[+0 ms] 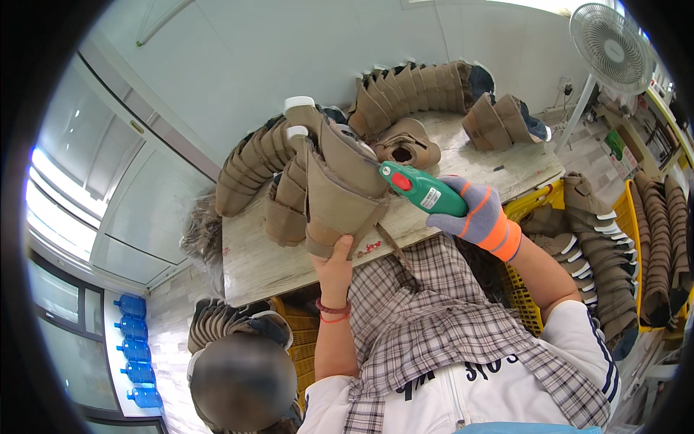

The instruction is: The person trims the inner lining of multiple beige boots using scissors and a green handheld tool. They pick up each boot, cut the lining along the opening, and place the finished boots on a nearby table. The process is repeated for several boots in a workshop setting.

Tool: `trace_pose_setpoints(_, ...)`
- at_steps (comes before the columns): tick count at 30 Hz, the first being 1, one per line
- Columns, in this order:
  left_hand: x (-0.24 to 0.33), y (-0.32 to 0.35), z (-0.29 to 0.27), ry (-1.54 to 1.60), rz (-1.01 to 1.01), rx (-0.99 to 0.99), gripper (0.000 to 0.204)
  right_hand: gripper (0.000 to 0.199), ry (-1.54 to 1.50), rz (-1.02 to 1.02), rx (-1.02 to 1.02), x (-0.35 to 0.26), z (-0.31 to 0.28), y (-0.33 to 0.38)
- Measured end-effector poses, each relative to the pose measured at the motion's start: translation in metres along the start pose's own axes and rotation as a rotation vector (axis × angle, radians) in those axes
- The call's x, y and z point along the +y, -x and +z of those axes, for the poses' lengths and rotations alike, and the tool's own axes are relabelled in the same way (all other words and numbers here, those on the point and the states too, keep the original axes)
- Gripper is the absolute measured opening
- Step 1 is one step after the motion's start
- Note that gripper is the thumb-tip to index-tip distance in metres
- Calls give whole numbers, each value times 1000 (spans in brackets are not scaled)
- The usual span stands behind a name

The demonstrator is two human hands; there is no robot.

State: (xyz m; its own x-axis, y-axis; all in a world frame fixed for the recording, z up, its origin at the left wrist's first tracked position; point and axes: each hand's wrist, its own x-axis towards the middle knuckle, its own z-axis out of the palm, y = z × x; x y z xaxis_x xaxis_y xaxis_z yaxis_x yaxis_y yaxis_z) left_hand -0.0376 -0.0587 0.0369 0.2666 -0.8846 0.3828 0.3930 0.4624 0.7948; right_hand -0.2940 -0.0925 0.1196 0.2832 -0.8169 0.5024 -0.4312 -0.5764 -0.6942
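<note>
My bare left hand (334, 267) grips the lower edge of a brown boot upper (343, 195), thumb on its outer face. The upper stands tilted above the table in front of me. In a grey and orange glove, my right hand (483, 217) is closed around a green handheld power tool (425, 189) with a red button. The tool's front end is at the right side of the upper; whether it touches cannot be made out. Just beyond the tool, another brown upper (421, 145) lies on its side with its opening toward me.
Rows of nested brown uppers (249, 163) line the pale worktable (249, 271). Yellow crates (524, 296) with more uppers stand below at both sides. A white fan (609, 48) stands at the far right. Blue water bottles (136, 351) line the left wall. A round blurred patch covers something lower left.
</note>
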Motion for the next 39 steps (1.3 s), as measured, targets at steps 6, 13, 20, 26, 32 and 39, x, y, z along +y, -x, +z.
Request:
trace_pose_setpoints(6, 6, 5, -2, -619, 70, -148, 22, 55, -133, 95, 39, 6, 12, -1)
trace_pose_setpoints(13, 2, 10, -9, -1040, 422, -332, 18, 45, -287, 206, -8, -4, 17, -5)
trace_pose_setpoints(20, 12, 21, -17, -1121, 407, -397, 18, 45, -441, 349, -82, -13, 24, -8)
trace_pose_setpoints(26, 10, 38, -36, -1170, 405, -372, 21, 46, -523, 414, -173, -20, 30, -11)
trace_pose_setpoints(32, 8, 63, -45, -1025, 255, -279, 34, 44, -624, 431, -126, -17, 37, -15)
trace_pose_setpoints(39, 58, 59, -59, -855, 150, 285, 35, 40, -492, 429, -42, 20, 22, 2)
